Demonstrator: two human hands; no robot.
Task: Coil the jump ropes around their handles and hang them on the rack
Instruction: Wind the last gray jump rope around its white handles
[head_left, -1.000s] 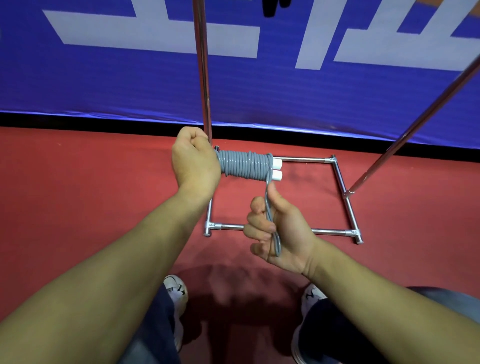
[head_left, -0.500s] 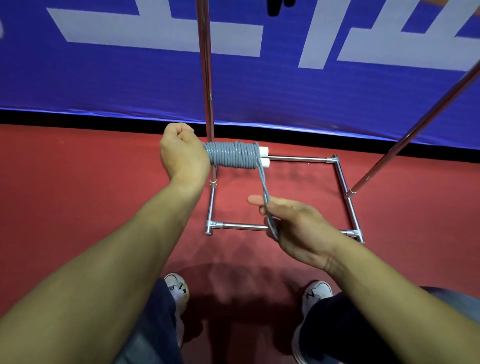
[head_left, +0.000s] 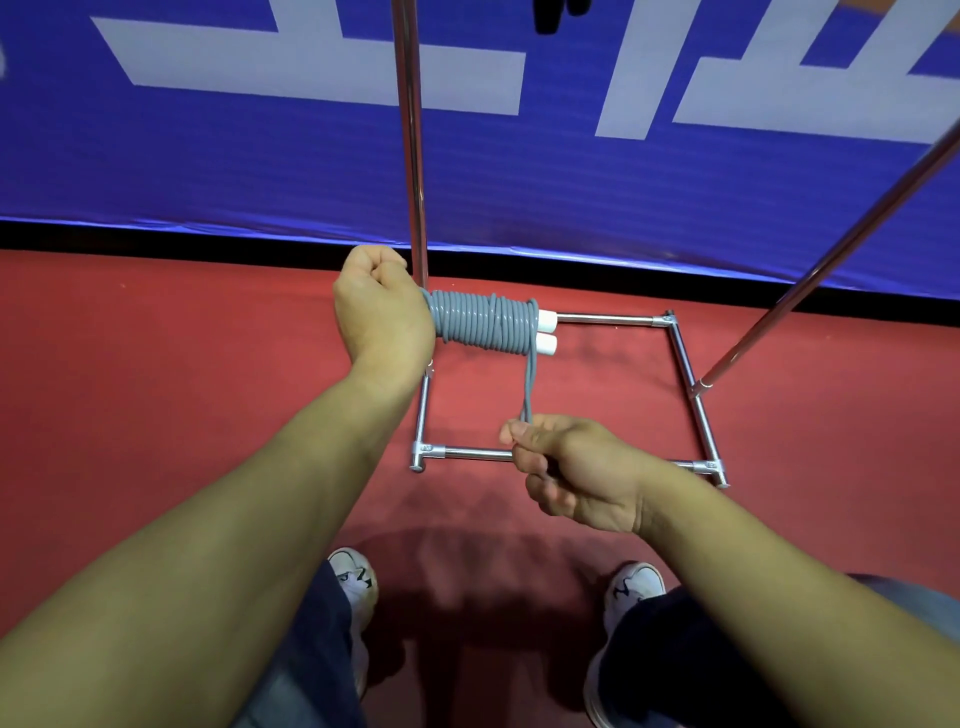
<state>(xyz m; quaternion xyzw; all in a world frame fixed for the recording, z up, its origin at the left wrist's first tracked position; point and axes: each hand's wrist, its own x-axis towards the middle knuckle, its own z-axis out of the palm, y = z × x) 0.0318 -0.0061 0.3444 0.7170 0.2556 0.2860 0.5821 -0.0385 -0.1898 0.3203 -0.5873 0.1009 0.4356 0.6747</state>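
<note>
Above the rack base, left hand fingers clench the mostly coil-hidden handles; right hand pinches the rope loop.

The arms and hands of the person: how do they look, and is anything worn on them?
Both forearms are bare right up to the bottom edge of the picture; no sleeve shows. The left hand and the right hand have no glove. I see no watch, bracelet or ring on the parts that show. The nails appear short and plain.
</note>
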